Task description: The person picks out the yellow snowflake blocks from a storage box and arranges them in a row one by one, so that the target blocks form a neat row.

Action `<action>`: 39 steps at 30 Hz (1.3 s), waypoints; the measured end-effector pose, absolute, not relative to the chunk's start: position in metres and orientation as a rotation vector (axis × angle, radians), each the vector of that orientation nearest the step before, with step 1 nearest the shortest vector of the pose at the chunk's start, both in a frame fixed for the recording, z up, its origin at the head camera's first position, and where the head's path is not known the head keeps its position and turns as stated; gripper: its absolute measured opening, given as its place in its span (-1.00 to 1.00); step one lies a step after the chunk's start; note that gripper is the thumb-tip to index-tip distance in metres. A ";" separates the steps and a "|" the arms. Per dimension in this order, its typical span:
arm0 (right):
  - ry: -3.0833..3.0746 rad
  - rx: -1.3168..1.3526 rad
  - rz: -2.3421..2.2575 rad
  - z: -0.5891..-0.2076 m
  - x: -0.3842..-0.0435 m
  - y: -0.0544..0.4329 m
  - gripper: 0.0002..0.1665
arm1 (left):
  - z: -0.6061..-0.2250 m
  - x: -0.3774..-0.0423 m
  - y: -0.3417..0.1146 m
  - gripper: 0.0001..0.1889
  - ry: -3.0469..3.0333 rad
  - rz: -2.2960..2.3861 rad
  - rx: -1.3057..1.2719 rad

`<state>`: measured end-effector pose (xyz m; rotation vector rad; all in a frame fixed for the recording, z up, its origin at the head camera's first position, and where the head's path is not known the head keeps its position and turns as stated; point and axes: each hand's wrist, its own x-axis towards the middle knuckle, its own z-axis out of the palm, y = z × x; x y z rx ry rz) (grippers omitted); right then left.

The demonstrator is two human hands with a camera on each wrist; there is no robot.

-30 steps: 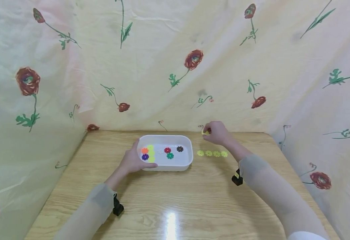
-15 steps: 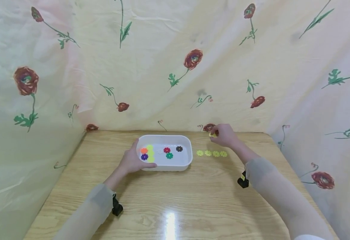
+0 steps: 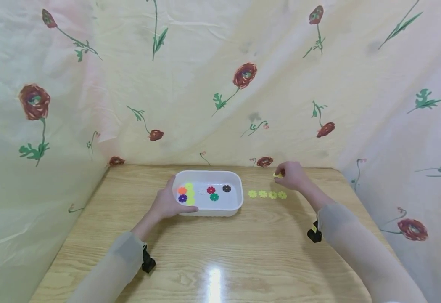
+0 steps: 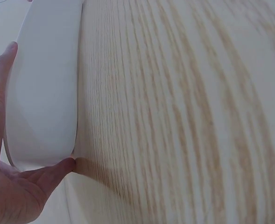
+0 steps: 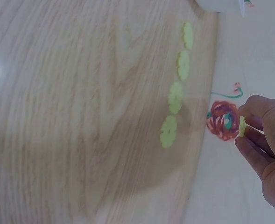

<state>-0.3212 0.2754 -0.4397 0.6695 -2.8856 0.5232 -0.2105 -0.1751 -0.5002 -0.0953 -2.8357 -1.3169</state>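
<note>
My left hand (image 3: 166, 202) grips the left end of a white plastic tub (image 3: 220, 212), thumb along its near wall and fingers round the far side. Inside the tub lie several flower-shaped plastic discs: an orange disc (image 3: 182, 190), a purple disc (image 3: 183, 198), a red disc (image 3: 210, 190), a green disc (image 3: 214, 197), a dark brown disc (image 3: 226, 188) and some yellow ones. My right hand (image 3: 293, 175) pinches a yellow flower disc (image 5: 242, 126) between thumb and fingertips, raised above the back of the table. Below it, a row of several yellow discs (image 3: 262, 194) lies right of the tub.
The wooden table (image 3: 205, 244) reaches back to a floral cloth (image 3: 205, 84) that hangs behind it and along both sides. A bright light reflection shows near the table's front. Black wrist cameras hang under both forearms.
My right hand has moved to the right and slightly toward me, carrying the yellow disc, from behind the row's left end to behind its right end. The left hand and tub stay put.
</note>
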 end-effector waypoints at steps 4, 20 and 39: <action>-2.893 0.649 0.512 -0.443 -0.319 0.282 -0.85 | -0.500 -0.210 -0.174 0.47 -2.833 -1.321 -0.088; -2.900 0.623 0.513 -0.451 -0.311 0.306 -0.84 | -0.500 -0.210 -0.174 0.48 -2.833 -1.328 -0.081; -2.927 0.603 0.528 -0.466 -0.303 0.328 -0.83 | -0.503 -0.212 -0.175 0.49 -2.831 -1.327 -0.100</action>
